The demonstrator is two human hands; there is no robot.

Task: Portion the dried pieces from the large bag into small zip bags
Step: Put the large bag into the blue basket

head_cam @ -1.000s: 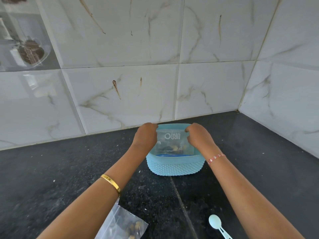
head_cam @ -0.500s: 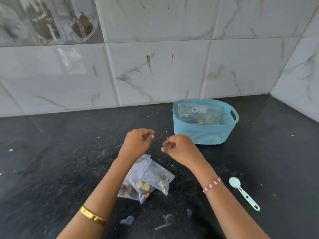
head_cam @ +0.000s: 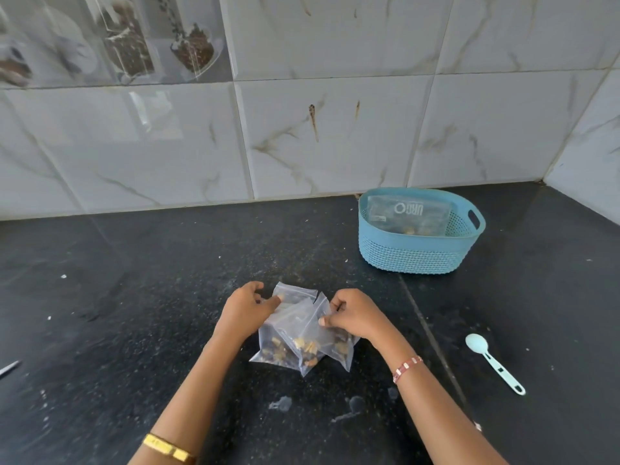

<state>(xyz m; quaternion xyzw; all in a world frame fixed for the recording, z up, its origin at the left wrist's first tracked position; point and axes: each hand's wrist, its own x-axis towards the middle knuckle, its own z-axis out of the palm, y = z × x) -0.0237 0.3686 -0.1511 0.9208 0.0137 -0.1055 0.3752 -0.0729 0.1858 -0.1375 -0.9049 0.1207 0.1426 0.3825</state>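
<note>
Clear plastic in the grip: both hands pinch the small zip bags [head_cam: 302,333], left hand [head_cam: 245,313] on the left edge, right hand [head_cam: 352,317] on the right edge.
Contents: dried pieces [head_cam: 302,349] gathered low in the bags.
Under the grip: black tabletop [head_cam: 134,297].
Right of the grip: pale spoon [head_cam: 493,362], lying flat.
Beyond, to the right: blue basket [head_cam: 412,255] holding the large bag [head_cam: 407,213].

My black counter [head_cam: 141,297] carries the small bags [head_cam: 302,337] in front of me. A blue basket [head_cam: 416,256] sits far right. A spoon [head_cam: 493,364] lies nearer, right.
</note>
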